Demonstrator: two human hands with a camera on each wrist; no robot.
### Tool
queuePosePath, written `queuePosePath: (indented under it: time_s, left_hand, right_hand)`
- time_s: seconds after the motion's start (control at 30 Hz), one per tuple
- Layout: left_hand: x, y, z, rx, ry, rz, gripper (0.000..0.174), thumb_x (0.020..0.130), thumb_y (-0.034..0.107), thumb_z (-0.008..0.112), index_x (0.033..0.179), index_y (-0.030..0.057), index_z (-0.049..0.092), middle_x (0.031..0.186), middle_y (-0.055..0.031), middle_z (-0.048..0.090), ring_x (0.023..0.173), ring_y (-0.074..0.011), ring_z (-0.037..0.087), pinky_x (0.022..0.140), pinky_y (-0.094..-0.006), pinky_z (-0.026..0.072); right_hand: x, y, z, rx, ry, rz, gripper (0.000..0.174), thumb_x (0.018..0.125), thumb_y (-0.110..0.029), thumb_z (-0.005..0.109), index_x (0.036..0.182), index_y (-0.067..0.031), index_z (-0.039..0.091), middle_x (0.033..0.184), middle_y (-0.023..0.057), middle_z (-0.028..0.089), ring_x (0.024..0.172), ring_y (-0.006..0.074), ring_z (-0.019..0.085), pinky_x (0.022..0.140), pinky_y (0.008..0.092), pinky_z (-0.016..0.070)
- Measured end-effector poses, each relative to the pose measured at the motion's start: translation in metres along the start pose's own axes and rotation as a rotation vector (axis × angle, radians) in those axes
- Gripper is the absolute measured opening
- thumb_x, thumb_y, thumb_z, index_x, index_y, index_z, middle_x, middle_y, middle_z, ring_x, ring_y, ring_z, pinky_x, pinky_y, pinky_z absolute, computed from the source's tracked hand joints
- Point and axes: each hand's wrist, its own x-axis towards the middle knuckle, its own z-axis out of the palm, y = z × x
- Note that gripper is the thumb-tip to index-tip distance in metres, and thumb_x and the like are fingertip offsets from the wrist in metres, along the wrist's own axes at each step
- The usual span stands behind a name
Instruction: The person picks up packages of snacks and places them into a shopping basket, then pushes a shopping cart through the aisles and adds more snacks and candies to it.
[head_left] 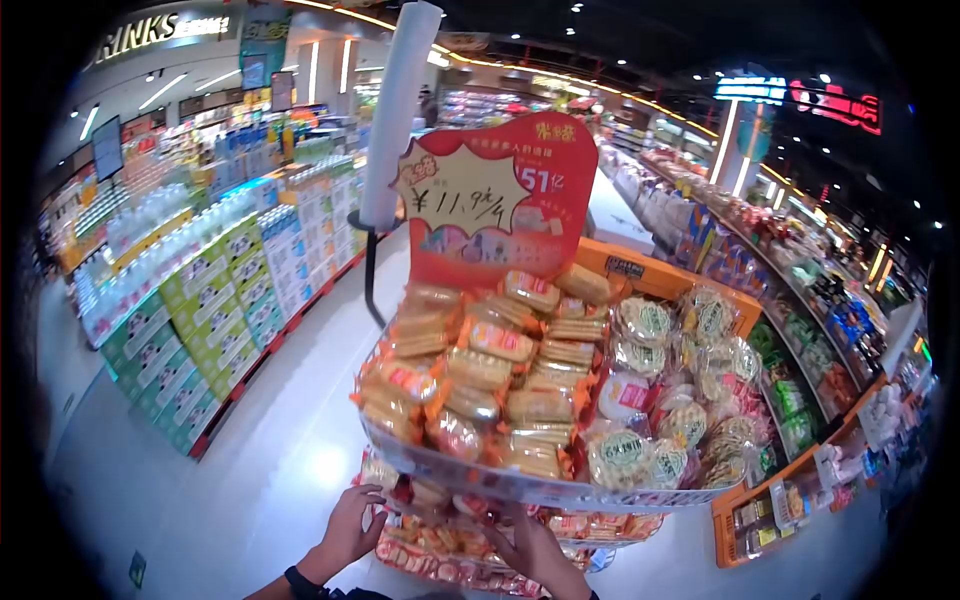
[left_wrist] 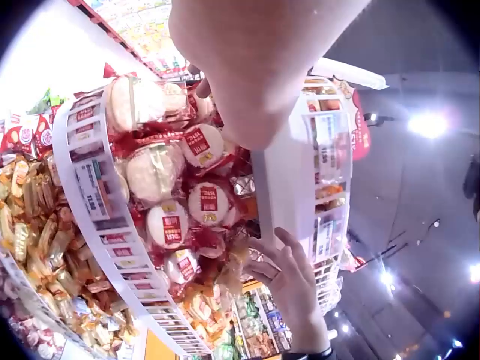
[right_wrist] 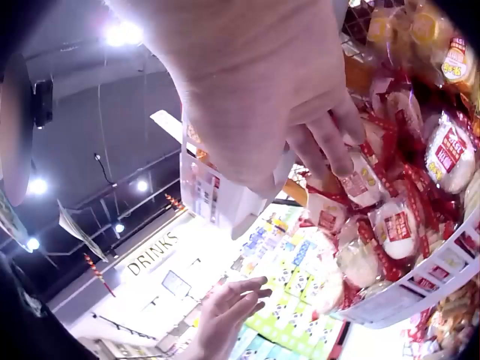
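Below the top basket of a tiered snack stand, my left hand hovers at the left end of the second basket, fingers loosely bent and holding nothing. My right hand reaches into the same tier from the right. In the right wrist view its fingers lie slightly bent against a clear-wrapped white round cracker pack with a red label; the thumb is hidden. More round cracker packs in red and clear wrap fill this basket, between the two hands.
Golden biscuit packs and round cookie packs crowd the top basket. Behind it rises a red price sign beside a white roll. Lower tiers hold orange-wrapped snacks. Stacked drink cartons line the left aisle.
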Motion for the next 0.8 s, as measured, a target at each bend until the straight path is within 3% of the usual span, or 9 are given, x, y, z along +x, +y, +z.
queuePosePath:
  time_s: [0.1,0.13,0.23,0.27,0.37,0.4,0.5,0.6,0.8]
  left_hand:
    - [-0.027,0.037,0.009,-0.012,0.024,-0.117,0.026,0.077,0.007,0.067,0.100,0.0039,0.055,0.112,-0.0165,0.057,0.106,-0.0337,0.053,0.091,-0.0387,0.0437]
    - [-0.036,0.046,0.013,-0.009,0.040,-0.132,0.026,0.077,0.007,0.066,0.100,0.0037,0.055,0.112,-0.0165,0.057,0.106,-0.0334,0.053,0.091,-0.0389,0.0438]
    - [-0.053,0.076,0.014,0.098,0.058,-0.152,0.025,0.078,0.007,0.066,0.100,0.0036,0.055,0.112,-0.0165,0.057,0.106,-0.0332,0.054,0.091,-0.0388,0.0440]
    - [-0.058,0.082,0.014,0.105,0.102,-0.168,0.024,0.079,0.010,0.065,0.100,0.0029,0.056,0.112,-0.0162,0.057,0.104,-0.0330,0.054,0.090,-0.0389,0.0449]
    - [-0.077,0.114,0.022,0.190,0.242,-0.278,0.024,0.078,0.008,0.064,0.100,0.0032,0.056,0.111,-0.0164,0.057,0.105,-0.0334,0.054,0.090,-0.0393,0.0445]
    - [-0.084,0.129,0.027,0.192,0.257,-0.315,0.023,0.078,0.006,0.064,0.099,0.0032,0.056,0.111,-0.0167,0.057,0.104,-0.0335,0.054,0.090,-0.0395,0.0439]
    - [-0.109,0.175,0.073,0.229,0.248,-0.357,0.021,0.078,0.004,0.063,0.097,0.0026,0.055,0.111,-0.0183,0.056,0.104,-0.0348,0.054,0.090,-0.0395,0.0430]
    - [-0.123,0.214,0.111,0.216,0.218,-0.385,0.020,0.078,0.002,0.061,0.097,0.0015,0.055,0.111,-0.0192,0.056,0.104,-0.0355,0.054,0.091,-0.0398,0.0426]
    - [-0.163,0.281,0.168,0.233,0.301,-0.481,0.017,0.077,0.001,0.060,0.093,0.0013,0.055,0.105,-0.0186,0.057,0.101,-0.0345,0.056,0.089,-0.0394,0.0433]
  right_hand:
    - [-0.016,0.005,-0.020,0.029,-0.199,0.074,0.050,0.090,-0.024,0.059,0.129,-0.0010,0.038,0.115,0.0195,0.059,0.101,0.0337,0.061,0.080,0.0409,0.0511]
    - [-0.020,-0.003,-0.032,0.045,-0.211,0.029,0.051,0.092,-0.023,0.055,0.132,0.0000,0.032,0.116,0.0198,0.059,0.101,0.0305,0.061,0.084,0.0393,0.0496]
    - [-0.058,0.015,-0.052,0.142,-0.062,-0.024,0.054,0.092,-0.026,0.054,0.132,0.0034,0.033,0.119,0.0230,0.056,0.109,0.0341,0.057,0.087,0.0401,0.0465]
    - [-0.079,0.011,-0.062,0.289,0.016,-0.025,0.055,0.095,-0.031,0.049,0.136,0.0006,0.032,0.115,0.0222,0.058,0.098,0.0345,0.060,0.081,0.0412,0.0490]
    - [-0.108,0.011,-0.104,0.500,-0.023,0.068,0.061,0.097,-0.032,0.045,0.141,0.0021,0.019,0.129,0.0185,0.050,0.108,0.0306,0.056,0.091,0.0391,0.0448]
    - [-0.120,0.033,-0.106,0.422,0.106,-0.034,0.049,0.098,-0.028,0.042,0.136,0.0008,0.032,0.119,0.0174,0.057,0.104,0.0283,0.058,0.091,0.0376,0.0437]
    - [-0.179,0.115,-0.146,0.293,-0.036,0.091,0.060,0.092,-0.019,0.049,0.138,0.0037,0.018,0.118,0.0211,0.056,0.102,0.0299,0.059,0.086,0.0380,0.0465]
    - [-0.222,0.126,-0.192,0.286,-0.046,0.146,0.049,0.093,-0.010,0.046,0.134,0.0031,0.022,0.113,0.0215,0.059,0.095,0.0268,0.062,0.085,0.0366,0.0471]
    - [-0.274,0.196,-0.263,0.257,-0.022,0.131,0.046,0.093,-0.010,0.045,0.133,0.0016,0.024,0.111,0.0187,0.061,0.087,0.0250,0.064,0.080,0.0351,0.0488]
